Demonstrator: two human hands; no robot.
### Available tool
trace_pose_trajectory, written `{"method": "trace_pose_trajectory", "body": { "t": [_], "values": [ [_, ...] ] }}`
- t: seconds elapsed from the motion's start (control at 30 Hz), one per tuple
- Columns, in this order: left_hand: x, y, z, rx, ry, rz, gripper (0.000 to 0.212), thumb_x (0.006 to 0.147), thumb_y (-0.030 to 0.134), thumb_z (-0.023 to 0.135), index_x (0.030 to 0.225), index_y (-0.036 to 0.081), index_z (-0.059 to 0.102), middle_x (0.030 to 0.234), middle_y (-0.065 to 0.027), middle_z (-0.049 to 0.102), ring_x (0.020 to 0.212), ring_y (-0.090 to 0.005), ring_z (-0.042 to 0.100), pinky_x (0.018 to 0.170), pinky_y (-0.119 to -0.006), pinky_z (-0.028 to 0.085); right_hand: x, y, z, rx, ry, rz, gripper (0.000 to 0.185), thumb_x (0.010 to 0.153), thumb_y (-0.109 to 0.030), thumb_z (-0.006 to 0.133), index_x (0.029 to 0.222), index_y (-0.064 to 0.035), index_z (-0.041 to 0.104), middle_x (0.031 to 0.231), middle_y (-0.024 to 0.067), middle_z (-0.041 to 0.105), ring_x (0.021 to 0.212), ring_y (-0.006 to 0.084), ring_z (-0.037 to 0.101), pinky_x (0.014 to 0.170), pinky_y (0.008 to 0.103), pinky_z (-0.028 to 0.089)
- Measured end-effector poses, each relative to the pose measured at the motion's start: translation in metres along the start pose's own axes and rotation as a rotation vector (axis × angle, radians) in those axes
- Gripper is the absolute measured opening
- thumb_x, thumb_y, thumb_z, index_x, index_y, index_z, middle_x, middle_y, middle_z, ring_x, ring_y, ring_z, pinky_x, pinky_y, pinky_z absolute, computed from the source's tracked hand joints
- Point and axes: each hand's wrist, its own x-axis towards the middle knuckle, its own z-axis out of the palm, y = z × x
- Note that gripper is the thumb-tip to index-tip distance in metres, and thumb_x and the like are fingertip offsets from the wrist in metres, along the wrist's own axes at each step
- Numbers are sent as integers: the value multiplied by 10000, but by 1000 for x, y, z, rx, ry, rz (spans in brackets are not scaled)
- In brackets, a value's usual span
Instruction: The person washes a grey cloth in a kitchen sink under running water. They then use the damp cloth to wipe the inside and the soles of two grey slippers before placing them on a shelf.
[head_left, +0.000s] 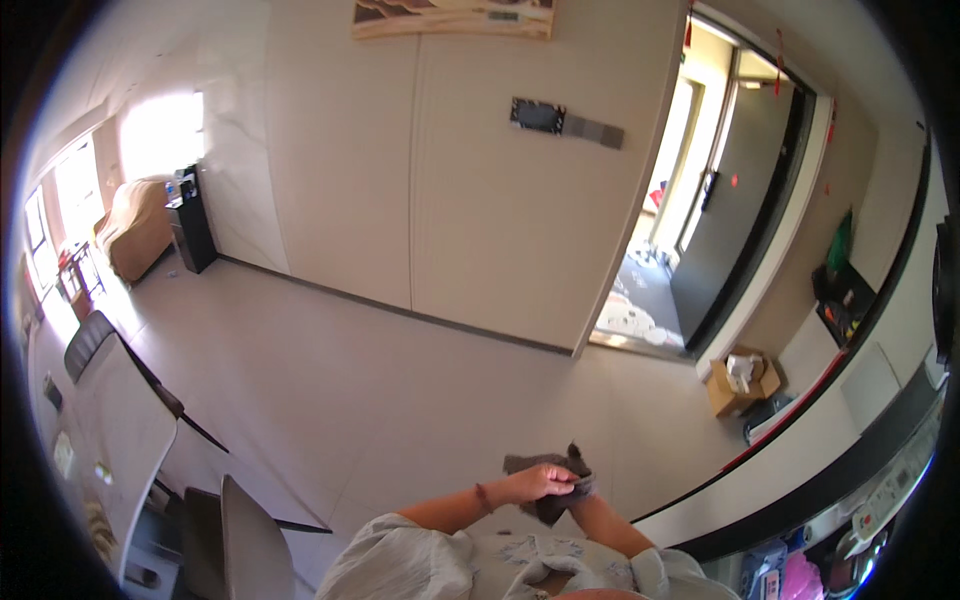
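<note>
A dark grey-brown cloth (551, 506) is bunched up in front of my chest. My left hand (546, 480) pinches it from above, thumb and fingers closed on the fabric. My right hand (582, 501) comes up from the lower right and is mostly covered by the cloth. Its fingers are hidden, so I cannot see how they hold it. Loose corners of the cloth stick out to the left, upward and below the hands.
A table (139, 420) with chairs (255, 540) stands at left. Ahead, a doorway with an open dark door (739, 202) breaks the wall. An open cardboard box (724, 390) sits right of it. A cabinet edge (795, 450) curves along my right, near a pink bag (802, 576).
</note>
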Motion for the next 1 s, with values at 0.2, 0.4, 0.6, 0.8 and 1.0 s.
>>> {"method": "trace_pose_trajectory", "body": {
  "t": [0.2, 0.4, 0.6, 0.8, 1.0],
  "values": [
    [59, -38, -72, -53, 254, -20, 203, 876, 140, 532, 1035, 35, 600, 896, 16, 607, 812, -72, 525, 718, -242, 435, 36, -55, 9, 57, 30, -106, 277, 836, -337, 550, 1047, -158, 540, 1169, 66, 477, 974, 269, 495, 772, 460, 469],
    [104, -32, -118, -344, 424, -184, 216, 886, 140, 536, 1035, -6, 593, 937, -47, 627, 827, -113, 573, 739, -261, 479, 75, -111, 22, 10, 96, 85, 256, 823, -295, 562, 1015, -128, 538, 1045, 80, 512, 870, 269, 512, 683, 464, 472],
    [152, -31, -170, -218, 525, -276, 240, 887, 137, 531, 1054, -28, 578, 923, -58, 623, 802, -118, 574, 717, -254, 477, 129, -163, 9, -336, -28, -49, 187, 771, -198, 588, 868, -43, 551, 704, 53, 517, 578, 151, 490, 474, 296, 379],
    [197, -39, -214, -199, 593, -336, 217, 887, 116, 523, 1046, -19, 584, 872, -43, 615, 760, -96, 560, 668, -228, 465, 187, -215, -16, -364, -39, -73, 164, 736, -144, 609, 723, 4, 540, 554, 40, 470, 460, 118, 440, 396, 267, 320],
    [278, -44, -276, -111, 494, -310, 221, 891, 130, 522, 1036, -22, 591, 868, -36, 614, 761, -84, 547, 678, -225, 456, 243, -264, -33, -665, 162, -337, 261, 720, -209, 630, 774, 44, 593, 632, 82, 567, 565, 170, 532, 530, 313, 427]
  ]
}}
